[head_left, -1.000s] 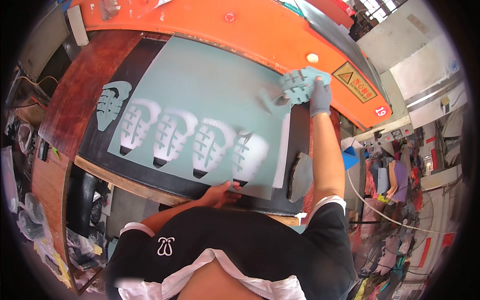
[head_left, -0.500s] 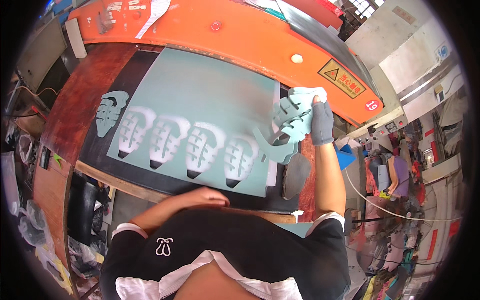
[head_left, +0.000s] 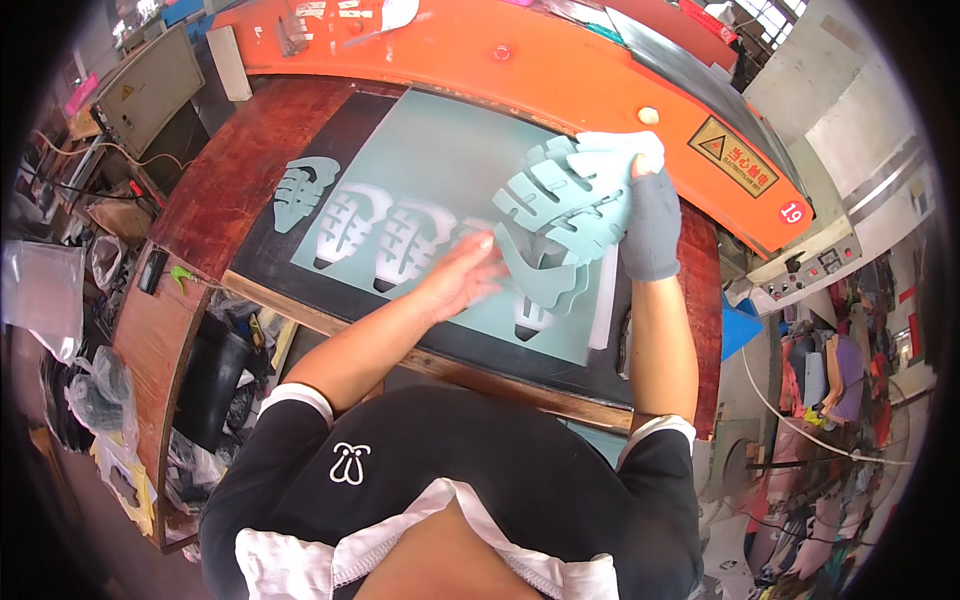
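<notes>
My right hand (head_left: 652, 225), in a grey fingerless glove, grips a bunch of pale green cut-out shoe upper pieces (head_left: 565, 205) by their upper right end. The slotted pieces fan out and hang over the right part of a pale green sheet (head_left: 450, 130). Just left of their lower end is my bare left hand (head_left: 462, 282), open, fingers apart and slightly blurred; it holds nothing that I can see. White slotted shoe upper shapes with dark tips show in a row on the sheet, partly hidden by my hand and the bunch. One loose upper piece (head_left: 303, 195) lies left of the sheet.
Under the sheet is a black board (head_left: 262, 245) on a reddish-brown table (head_left: 215, 190). An orange machine beam (head_left: 460, 50) spans the far side. A blue container (head_left: 740, 325) is at the right, beyond it hanging coloured pieces (head_left: 825, 375). Plastic bags (head_left: 105, 395) hang at the left.
My left hand has risen from the table's front edge to beside the bunch, its fingers now spread. My right hand still grips the pieces. The whole view has shifted.
</notes>
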